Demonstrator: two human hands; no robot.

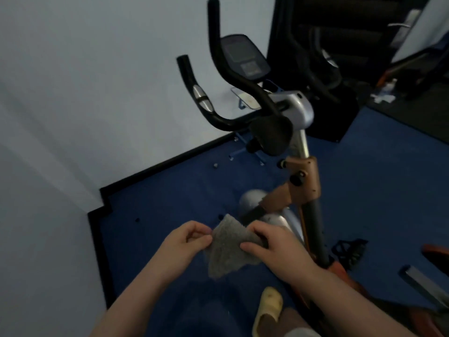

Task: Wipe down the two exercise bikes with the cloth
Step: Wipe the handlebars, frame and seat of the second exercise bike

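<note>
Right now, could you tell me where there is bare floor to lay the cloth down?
Bare blue floor lies between the black skirting and the bike's post. It is crowded right of the post, around the pedal. Both hands, left hand and right hand, hold the cloth.

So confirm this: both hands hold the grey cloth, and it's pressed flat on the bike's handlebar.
Not quite. The head view shows both hands, left and right, pinching the grey cloth, but it is held in the air low down in front of the person, well apart from the handlebar of the bike.
</note>
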